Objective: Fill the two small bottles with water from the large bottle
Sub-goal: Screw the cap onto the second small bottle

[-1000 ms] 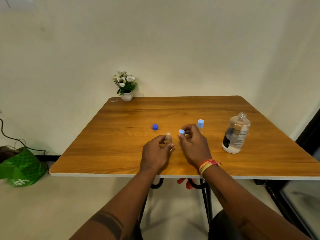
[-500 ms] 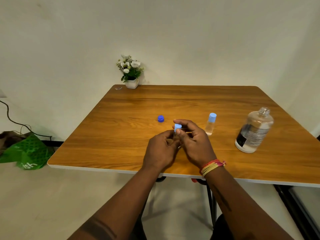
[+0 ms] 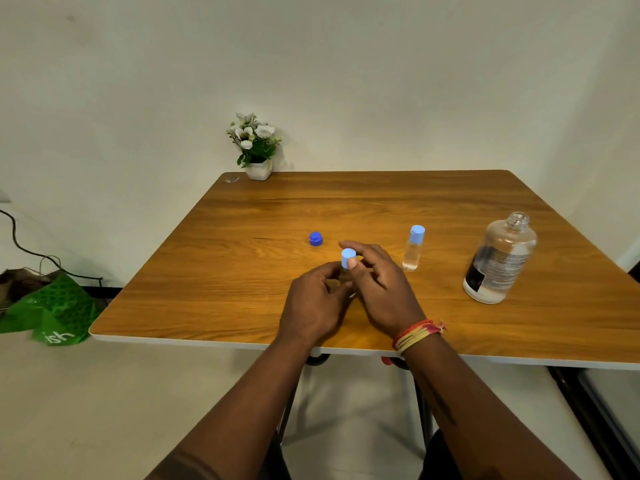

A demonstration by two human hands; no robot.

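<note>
My left hand (image 3: 317, 304) grips a small clear bottle near the table's front middle; its body is mostly hidden by my fingers. My right hand (image 3: 377, 289) pinches the light blue cap (image 3: 348, 258) on top of that bottle. A second small bottle (image 3: 414, 249) with a light blue cap stands upright to the right, holding clear water. The large clear bottle (image 3: 500, 261) stands uncapped at the right, partly filled. Its dark blue cap (image 3: 316, 239) lies on the table behind my hands.
A wooden table (image 3: 242, 271) with a white edge carries everything. A small white pot of flowers (image 3: 256, 147) stands at the far left corner by the wall. A green bag (image 3: 52, 313) and a black cable lie on the floor at left.
My right hand brought the light blue cap from beside the small bottle onto its top. My view shifted left, so the large bottle sits further right in frame.
</note>
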